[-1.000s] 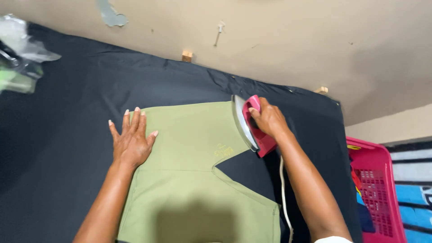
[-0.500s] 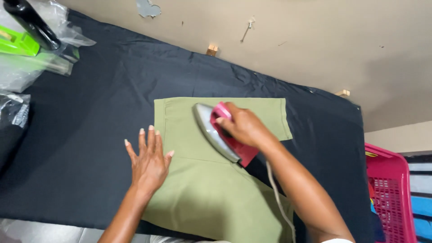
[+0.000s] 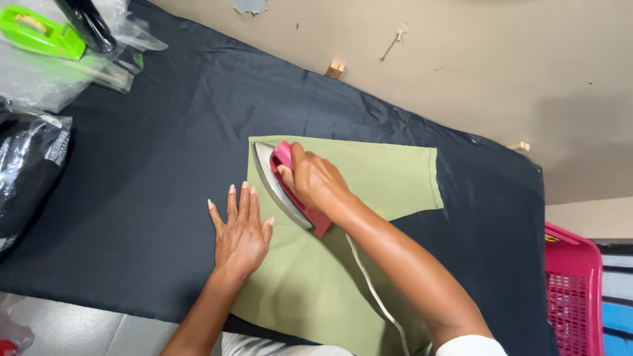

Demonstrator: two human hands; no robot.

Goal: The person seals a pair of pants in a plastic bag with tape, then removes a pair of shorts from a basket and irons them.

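The right hand [image 3: 316, 181] grips the pink iron [image 3: 287, 188] on the green garment [image 3: 369, 178]. The left hand [image 3: 241, 231], spread flat, should hold the cloth taut and stay clear of the iron.

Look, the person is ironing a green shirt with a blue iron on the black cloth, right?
Not quite. The iron is pink with a silver soleplate, not blue. The head view shows the right hand gripping it on the green shirt, which lies on the black cloth, while the left hand presses flat at the shirt's edge.
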